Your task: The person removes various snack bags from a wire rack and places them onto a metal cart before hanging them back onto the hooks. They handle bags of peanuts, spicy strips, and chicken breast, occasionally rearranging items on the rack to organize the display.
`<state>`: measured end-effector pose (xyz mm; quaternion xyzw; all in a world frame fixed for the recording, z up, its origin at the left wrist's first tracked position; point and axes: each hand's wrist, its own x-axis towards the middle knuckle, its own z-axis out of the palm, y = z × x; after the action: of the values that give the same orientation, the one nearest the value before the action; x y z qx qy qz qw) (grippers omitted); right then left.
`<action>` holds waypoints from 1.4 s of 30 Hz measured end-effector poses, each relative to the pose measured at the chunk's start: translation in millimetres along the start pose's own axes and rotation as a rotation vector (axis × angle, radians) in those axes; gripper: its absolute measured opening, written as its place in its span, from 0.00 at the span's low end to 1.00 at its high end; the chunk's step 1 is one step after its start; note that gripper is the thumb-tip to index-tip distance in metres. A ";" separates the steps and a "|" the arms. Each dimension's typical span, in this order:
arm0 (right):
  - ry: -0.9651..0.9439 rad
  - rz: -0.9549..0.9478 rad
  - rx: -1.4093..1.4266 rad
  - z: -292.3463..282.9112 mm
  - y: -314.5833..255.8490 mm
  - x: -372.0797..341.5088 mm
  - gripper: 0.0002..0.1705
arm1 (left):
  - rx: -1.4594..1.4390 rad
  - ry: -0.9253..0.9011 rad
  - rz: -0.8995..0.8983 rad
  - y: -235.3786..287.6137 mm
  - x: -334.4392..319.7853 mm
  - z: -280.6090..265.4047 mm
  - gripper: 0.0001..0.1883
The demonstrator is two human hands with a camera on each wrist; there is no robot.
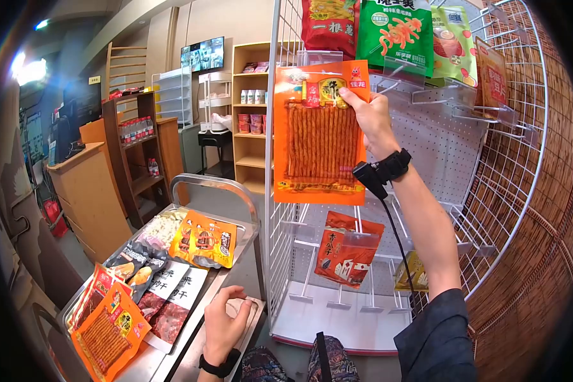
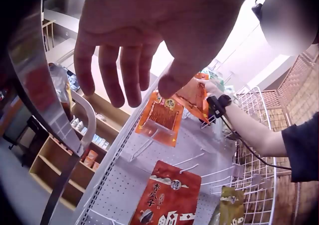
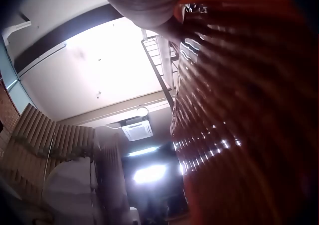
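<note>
the right hand (image 1: 374, 120) pinches the orange bag (image 1: 318, 143) near its top corner, thumb on the front. the bag is up by the rack (image 1: 455, 130), and a second bag (image 2: 160, 118) like it hangs on a hook (image 2: 141, 150). the left hand (image 1: 226, 321) is loose and holds nothing, near the metal cart (image 1: 140, 364). the pinched bag could swing or slip, as the grip is all on one side. the black cord (image 1: 396, 232) could snag on a hook and tug the arm.

Your right arm (image 1: 430, 223) is reaching up, the right hand (image 1: 372, 121) pinching, thumb (image 1: 351, 98) in front; your left hand (image 1: 223, 325) is hanging lower, fingers (image 1: 230, 293) loosely curved.
</note>
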<state>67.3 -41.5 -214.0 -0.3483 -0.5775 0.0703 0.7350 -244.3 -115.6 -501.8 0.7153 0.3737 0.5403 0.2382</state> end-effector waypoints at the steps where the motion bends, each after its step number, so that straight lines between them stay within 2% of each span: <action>1: 0.012 0.000 -0.005 1.2 0.4 0.4 0.11 | 0.002 -0.004 -0.003 -1.8 -1.8 -1.9 0.13; 6: 0.013 -0.012 -0.005 -1.6 7.0 11.4 0.11 | 0.012 -0.019 -0.046 -5.8 -5.6 -9.5 0.14; 11: -0.028 0.117 0.060 -2.5 -4.6 19.1 0.11 | -0.008 -0.029 -0.056 -9.7 -9.6 -8.6 0.14; 14: -0.069 0.165 -0.003 -6.6 -2.6 26.4 0.10 | 0.011 -0.031 -0.045 -11.4 -10.6 -8.9 0.14; 17: -0.079 0.158 -0.003 -8.9 3.2 28.9 0.11 | 0.034 -0.023 -0.034 -10.9 -11.1 -10.7 0.14; 18: -0.077 0.165 -0.001 -10.6 15.2 33.2 0.11 | 0.049 -0.025 -0.031 -9.6 -12.3 -11.2 0.13; 20: 0.031 -0.012 -0.157 -15.5 51.5 43.4 0.13 | 0.070 -0.035 -0.023 -7.7 -15.4 -13.0 0.13; 23: 0.089 0.028 -0.279 -17.8 77.5 45.5 0.14 | 0.081 -0.058 -0.007 -3.9 -21.6 -15.3 0.14; 25: 0.114 -0.024 -0.189 -13.5 85.0 43.6 0.17 | 0.079 -0.070 -0.003 -1.1 -24.5 -18.8 0.14; 27: 0.151 0.005 -0.392 -21.3 111.9 62.5 0.15 | 0.100 -0.110 0.000 2.3 -25.3 -22.5 0.15; 28: 0.162 -0.073 -0.309 -21.1 117.5 64.4 0.21 | 0.097 -0.113 0.000 4.9 -26.1 -24.5 0.15; 32: 0.163 -0.003 -0.403 -23.0 110.1 57.8 0.20 | 0.130 -0.128 0.040 11.0 -30.7 -30.6 0.16; 35: 0.056 0.007 -0.268 -32.0 104.5 47.4 0.21 | 0.171 -0.178 0.089 14.3 -30.9 -34.5 0.16; 37: -0.203 0.043 -0.244 -39.7 98.0 37.5 0.23 | 0.175 -0.174 0.087 17.4 -30.4 -36.6 0.16; 39: -0.202 0.096 -0.270 -45.4 82.3 24.8 0.23 | 0.183 -0.169 0.082 21.0 -31.1 -41.2 0.16; 41: -0.205 0.149 -0.292 -51.6 71.7 18.7 0.22 | 0.195 -0.089 0.051 25.8 -34.3 -49.5 0.16; 42: -0.174 0.273 -0.201 -58.7 70.0 21.1 0.21 | 0.254 -0.063 0.070 26.4 -35.9 -55.5 0.16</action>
<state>147.7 -3.7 -243.9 -0.4875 -0.5905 0.1412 0.6275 -294.7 -163.6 -486.7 0.7690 0.4061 0.4738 0.1382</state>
